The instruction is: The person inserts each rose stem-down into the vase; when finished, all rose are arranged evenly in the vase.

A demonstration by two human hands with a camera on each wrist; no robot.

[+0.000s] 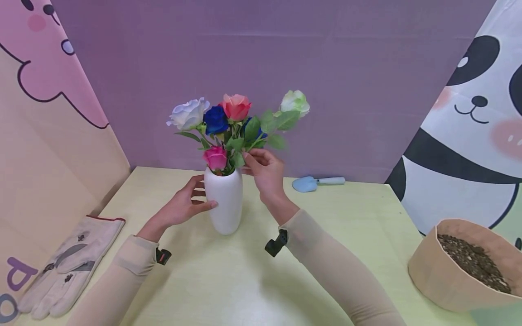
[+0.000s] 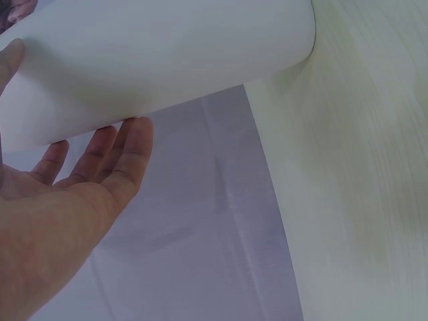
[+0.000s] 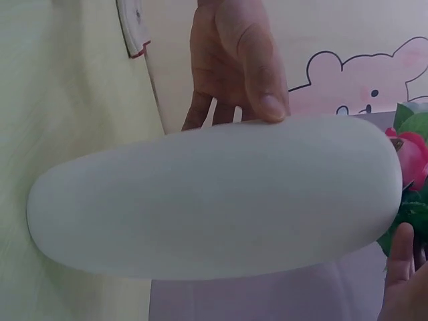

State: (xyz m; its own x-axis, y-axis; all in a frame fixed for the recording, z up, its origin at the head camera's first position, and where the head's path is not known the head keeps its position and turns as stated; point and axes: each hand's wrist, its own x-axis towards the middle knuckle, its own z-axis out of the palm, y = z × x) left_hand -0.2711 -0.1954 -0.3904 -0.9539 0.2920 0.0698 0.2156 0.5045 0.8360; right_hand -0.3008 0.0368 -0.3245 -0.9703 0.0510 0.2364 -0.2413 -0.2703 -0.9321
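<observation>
A white vase stands upright on the table, holding a light blue rose, a dark blue rose, a coral rose and a pink rose. My left hand holds the vase's left side, thumb in front and fingers round the back; the left wrist view shows those fingertips against its wall. Above the rim, my right hand pinches the leafy stem of a white-green rose, which leans out to the right. Leaves and fingers hide the stem's lower end.
A light blue trowel lies at the table's back edge, right of the vase. Grey-white work gloves lie at the left edge. At the right front stands a tan fabric pot with dark soil. A purple backdrop rises behind.
</observation>
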